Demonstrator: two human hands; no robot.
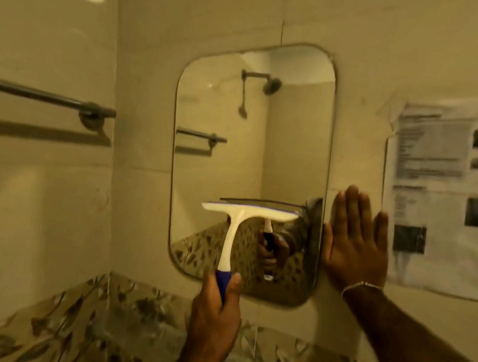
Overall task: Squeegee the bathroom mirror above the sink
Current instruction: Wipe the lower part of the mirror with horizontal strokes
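Above left hand (216, 303), squeegee (247, 212) blade sits on lower mirror (251, 127), part hanging off left edge. Risk, my read: uneven pressure leaves streaks, blade skips at rim. Left hand wrapped tight round blue grip. Right hand (356, 243) spread flat, palm on wall just beside mirror, holding nothing.
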